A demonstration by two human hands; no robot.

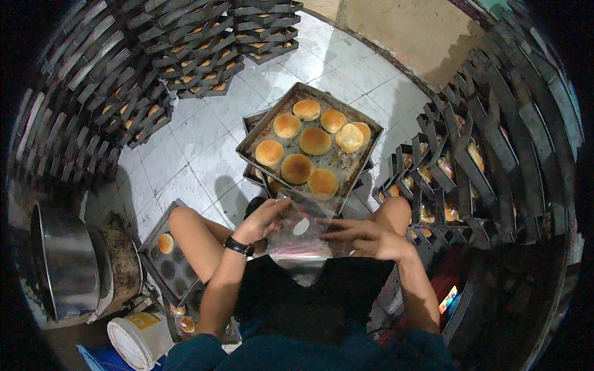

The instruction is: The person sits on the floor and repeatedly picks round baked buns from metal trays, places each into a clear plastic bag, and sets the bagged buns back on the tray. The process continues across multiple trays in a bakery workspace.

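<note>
My left hand (262,220), with a watch on its wrist, pinches the upper left edge of a clear plastic bag (299,248). The bag hangs over my lap between my knees, and pinkish print or a reflection shows low on it. At the bag's right side is my right hand (371,236), blurred, its fingers stretched out and apart. Whether those fingertips touch the plastic is unclear. Just beyond the bag, a dark metal baking tray (341,162) carries several round golden buns (315,141). One pale bun (349,137) leans on another at the right.
More trays lie under the front one. Tall stacks of bun-filled trays stand at left (195,60) and right (464,171). By my left leg are a tray with one bun (166,243), a large metal pot (69,259) and a lidded white bucket (139,341). A lit screen (448,300) glows at lower right.
</note>
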